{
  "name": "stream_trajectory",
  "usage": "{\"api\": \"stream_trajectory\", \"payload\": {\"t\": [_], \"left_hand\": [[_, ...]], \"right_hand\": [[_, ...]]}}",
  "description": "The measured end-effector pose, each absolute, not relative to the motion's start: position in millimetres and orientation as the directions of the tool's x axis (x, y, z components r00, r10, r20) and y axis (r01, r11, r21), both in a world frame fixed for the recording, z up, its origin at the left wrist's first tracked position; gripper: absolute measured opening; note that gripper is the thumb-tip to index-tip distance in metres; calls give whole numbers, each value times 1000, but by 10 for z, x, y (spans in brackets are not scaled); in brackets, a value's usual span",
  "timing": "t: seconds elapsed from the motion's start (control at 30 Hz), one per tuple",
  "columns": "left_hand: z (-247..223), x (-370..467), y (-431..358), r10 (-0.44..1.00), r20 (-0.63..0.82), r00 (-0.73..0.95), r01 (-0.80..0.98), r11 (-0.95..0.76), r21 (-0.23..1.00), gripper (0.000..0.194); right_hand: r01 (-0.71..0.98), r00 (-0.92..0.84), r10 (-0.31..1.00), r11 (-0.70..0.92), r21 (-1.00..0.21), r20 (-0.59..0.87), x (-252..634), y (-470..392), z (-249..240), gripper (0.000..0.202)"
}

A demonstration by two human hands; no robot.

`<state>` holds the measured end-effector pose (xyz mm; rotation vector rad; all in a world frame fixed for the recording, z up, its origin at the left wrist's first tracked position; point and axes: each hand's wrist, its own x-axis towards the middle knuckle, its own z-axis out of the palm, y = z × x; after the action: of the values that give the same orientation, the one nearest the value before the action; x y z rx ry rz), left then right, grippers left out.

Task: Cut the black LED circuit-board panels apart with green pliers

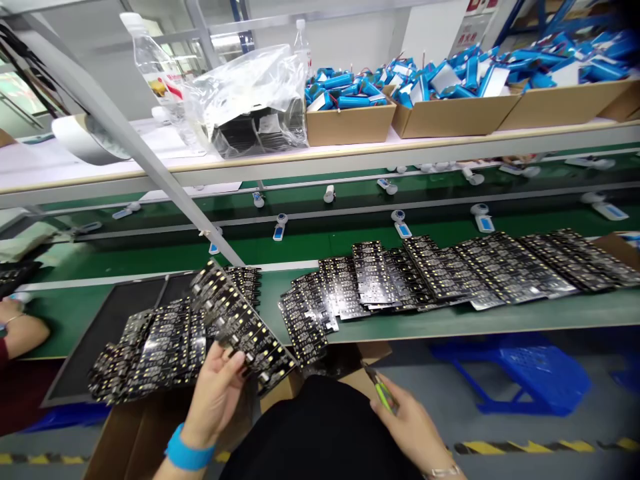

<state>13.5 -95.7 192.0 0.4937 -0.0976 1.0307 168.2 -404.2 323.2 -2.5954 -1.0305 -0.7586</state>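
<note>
My left hand [217, 393], with a blue band at the wrist, pinches the lower edge of a black circuit board panel [245, 327] dotted with pale components. The panel is tilted in front of a black tray [75, 373] that bears a pile of similar panels [165, 343]. Low at the right of my body, my right hand [410, 427] is closed around green-handled cutters [381, 389], their tips pointing up and left. Overlapping stacks of circuit board panels [440, 273] run along the green bench [270, 300] to the right.
Above the bench, a shelf [350, 155] holds cardboard boxes [350, 127] of blue battery packs, a plastic bag and bottles. Small white devices [401, 225] lie on the green conveyor behind. Another person's arm [25, 333] rests at the far left. A blue stool [545, 380] stands below right.
</note>
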Motion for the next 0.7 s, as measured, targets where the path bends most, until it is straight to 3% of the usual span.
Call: {"api": "stream_trajectory", "payload": {"t": [0.13, 0.17, 0.2, 0.27, 0.43, 0.57, 0.7], "left_hand": [[2190, 167, -1350, 762, 271, 588, -809, 548, 213, 37], [2229, 181, -1446, 755, 261, 602, -799, 563, 212, 34], [2254, 194, -1535, 748, 251, 614, -789, 574, 217, 32], [2270, 221, -1683, 734, 242, 634, -773, 591, 233, 30], [2177, 303, -1836, 690, 265, 673, -739, 612, 282, 27], [2129, 326, -1839, 676, 249, 693, -721, 641, 264, 29], [2142, 323, -1842, 652, 264, 711, -702, 681, 208, 25]], "right_hand": [[798, 562, 578, -568, -202, 591, 1244, -3676, 3187, 58], [817, 570, 551, -461, -346, 610, 1113, -3570, 3185, 60], [834, 551, 584, -374, -405, 596, 990, -3471, 3190, 61], [871, 490, 638, -324, -370, 594, 800, -3312, 3214, 58], [886, 440, 632, -420, -195, 637, 735, -3211, 3218, 59], [864, 473, 609, -464, -197, 637, 829, -3288, 3216, 59], [909, 417, 725, -336, -247, 549, 826, -3338, 3303, 51]]}}
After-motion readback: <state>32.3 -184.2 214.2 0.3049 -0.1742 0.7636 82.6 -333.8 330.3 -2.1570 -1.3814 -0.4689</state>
